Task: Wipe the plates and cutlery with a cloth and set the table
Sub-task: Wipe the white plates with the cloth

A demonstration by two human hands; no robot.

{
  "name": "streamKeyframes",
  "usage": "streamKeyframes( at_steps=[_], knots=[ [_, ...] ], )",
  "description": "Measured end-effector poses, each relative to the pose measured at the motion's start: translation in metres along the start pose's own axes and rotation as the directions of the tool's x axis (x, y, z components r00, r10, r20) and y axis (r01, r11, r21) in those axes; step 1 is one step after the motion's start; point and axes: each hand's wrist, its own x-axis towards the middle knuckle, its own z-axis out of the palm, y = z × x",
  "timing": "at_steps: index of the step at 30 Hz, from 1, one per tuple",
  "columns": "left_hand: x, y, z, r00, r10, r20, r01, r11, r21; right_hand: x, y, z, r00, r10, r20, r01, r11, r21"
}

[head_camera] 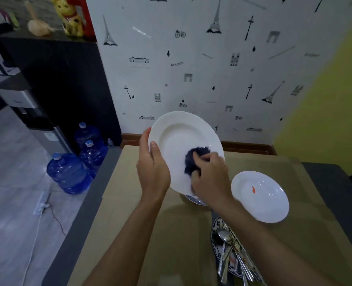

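Large white plate (177, 131), held tilted in the air above the table (140, 223), its face turned toward the viewer. The left hand (152, 168) grips the plate's left rim, thumb laid over the front face and fingers hidden behind. The right hand (210, 176) has its fingers curled round a bunched dark blue cloth (193, 162) and presses it against the lower right of the plate's well. Just below the right hand, the edge of a patterned dish (195, 200) shows under the held plate. To the right of that hand, a smaller white plate (259, 203) bearing an orange mark lies flat on the table. Under the right forearm, spoons and other cutlery (230, 254) lie heaped on a blue-and-white patterned plate (214, 234). Well to the left of the left hand, three blue water bottles (67, 172) stand on the floor.
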Motion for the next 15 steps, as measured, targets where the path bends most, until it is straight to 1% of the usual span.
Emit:
streamKeyframes(
  at_steps=[1, 2, 3, 5, 6, 7, 9, 10, 11, 13, 14, 15],
  knots=[
    [0.0, 0.0, 0.0, 1.0, 0.012, 0.01, -0.012, 1.0, 0.005, -0.005, -0.004, 0.004, 0.998, -0.057, 0.025, 0.054, 0.993, 0.109],
    [-0.002, -0.002, 0.001, 0.999, 0.022, 0.022, -0.023, 1.0, 0.005, -0.005, -0.006, 0.007, 0.994, -0.107, 0.024, 0.102, 0.982, 0.157],
    [-0.005, -0.003, 0.002, 0.999, 0.03, 0.039, -0.03, 1.0, -0.002, 0.0, -0.006, 0.009, 0.992, -0.125, -0.005, 0.124, 0.98, 0.155],
    [-0.011, -0.003, 0.005, 0.997, 0.031, 0.072, -0.029, 0.999, -0.021, 0.015, -0.004, 0.007, 0.995, -0.032, -0.095, 0.046, 0.987, 0.152],
    [-0.012, -0.002, 0.007, 0.997, 0.026, 0.075, -0.024, 0.999, -0.025, 0.019, -0.004, 0.006, 0.993, 0.004, -0.115, 0.017, 0.985, 0.175],
    [-0.012, -0.003, 0.007, 0.997, 0.02, 0.071, -0.018, 1.0, -0.026, 0.019, -0.006, 0.005, 0.993, -0.023, -0.115, 0.045, 0.98, 0.195],
    [-0.01, -0.005, 0.008, 0.998, 0.01, 0.07, -0.007, 0.999, -0.044, 0.012, -0.009, 0.006, 0.98, -0.186, -0.076, 0.197, 0.962, 0.191],
    [-0.011, -0.008, 0.007, 0.997, 0.004, 0.08, 0.0, 0.999, -0.052, 0.01, -0.009, 0.008, 0.967, -0.242, -0.076, 0.252, 0.951, 0.181],
    [-0.012, -0.009, 0.008, 0.996, 0.006, 0.094, -0.001, 0.999, -0.054, 0.012, -0.008, 0.009, 0.967, -0.235, -0.098, 0.249, 0.951, 0.181],
    [-0.017, -0.009, 0.01, 0.992, 0.025, 0.121, -0.02, 0.999, -0.04, 0.02, -0.006, 0.01, 0.987, -0.1, -0.128, 0.128, 0.964, 0.232],
    [-0.018, -0.009, 0.011, 0.993, 0.031, 0.117, -0.028, 0.999, -0.029, 0.022, -0.006, 0.009, 0.991, -0.078, -0.106, 0.103, 0.961, 0.256],
    [-0.015, -0.009, 0.01, 0.994, 0.03, 0.101, -0.027, 0.999, -0.024, 0.022, -0.007, 0.008, 0.991, -0.114, -0.066, 0.128, 0.954, 0.273]
  ],
)
